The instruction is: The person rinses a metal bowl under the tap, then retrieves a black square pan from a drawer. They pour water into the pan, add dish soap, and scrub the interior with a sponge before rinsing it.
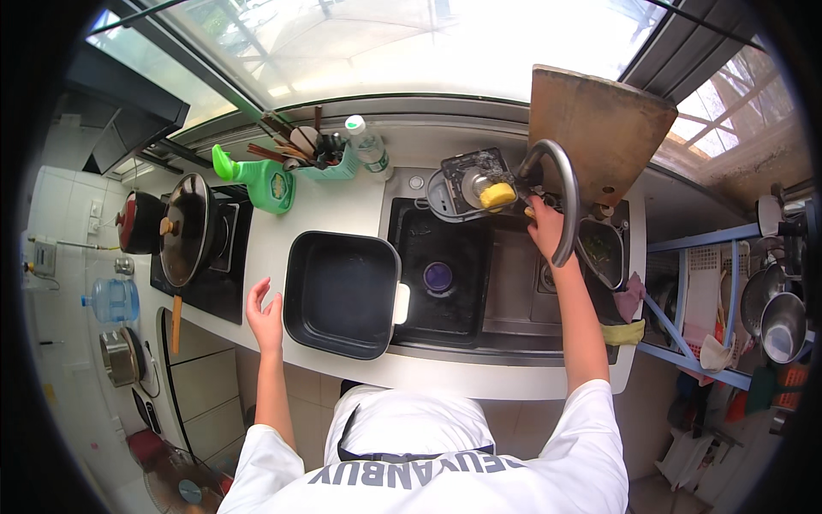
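Observation:
My left hand (264, 315) hovers at the counter's front edge, fingers apart and holding nothing, just left of a square black pan (342, 294) with a white side grip. My right hand (546, 226) reaches behind the sink, beside the curved metal faucet (568, 193). Its fingertips are at a small yellowish item, and whether they grip it is hard to tell. Left of that hand, a yellow sponge (497, 194) lies on a grey rack with a metal scourer. A purple round item (438, 276) sits in the dark sink basin (411, 321).
A lidded wok (186, 228) and red-black pot (140, 221) stand by the stove at left. Behind the pan are a green spray bottle (268, 186), utensil holder (331, 166) and clear bottle (369, 151). A cutting board (594, 128) leans behind the faucet; a strainer basket (600, 254) is right.

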A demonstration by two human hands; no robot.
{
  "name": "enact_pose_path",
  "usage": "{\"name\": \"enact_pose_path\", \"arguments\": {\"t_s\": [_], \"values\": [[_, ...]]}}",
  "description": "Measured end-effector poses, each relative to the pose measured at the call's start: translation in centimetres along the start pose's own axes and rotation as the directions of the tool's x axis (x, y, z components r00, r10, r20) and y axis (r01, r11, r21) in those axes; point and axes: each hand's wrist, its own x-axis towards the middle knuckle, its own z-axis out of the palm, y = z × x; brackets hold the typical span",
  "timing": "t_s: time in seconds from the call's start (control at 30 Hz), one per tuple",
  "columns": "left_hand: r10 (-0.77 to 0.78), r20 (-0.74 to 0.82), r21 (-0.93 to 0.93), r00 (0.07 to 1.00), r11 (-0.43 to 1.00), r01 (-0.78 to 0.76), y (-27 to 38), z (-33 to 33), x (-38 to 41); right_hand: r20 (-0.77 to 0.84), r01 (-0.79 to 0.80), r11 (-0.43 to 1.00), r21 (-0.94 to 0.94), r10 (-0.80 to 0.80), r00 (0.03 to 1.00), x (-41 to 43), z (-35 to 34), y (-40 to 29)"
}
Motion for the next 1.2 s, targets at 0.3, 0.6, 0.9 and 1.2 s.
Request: {"name": "enact_pose_path", "arguments": {"t_s": [0.3,0.6,0.9,1.2], "values": [[-0.072,0.002,-0.005,0.997,0.997,0.072,-6.4,-6.1,-0.5,-0.228,-0.314,0.883,0.349,0.405,0.885,-7.9,1.3,-4.8],[-0.276,0.132,-0.181,0.952,0.937,0.297,-9.8,-7.7,2.6,0.568,-0.051,-0.676,0.735,0.573,0.591,-11.4,3.7,-7.4],[-0.041,0.212,0.020,0.976,0.999,0.038,-11.4,-8.5,4.2,0.346,-0.377,-0.097,0.921,0.648,0.678,-11.2,-0.3,-17.1],[-0.010,0.317,-0.003,0.948,1.000,0.012,-9.8,-5.9,3.9,0.675,-0.663,-0.128,0.737,0.100,0.731,-10.4,3.6,-30.4]]}}
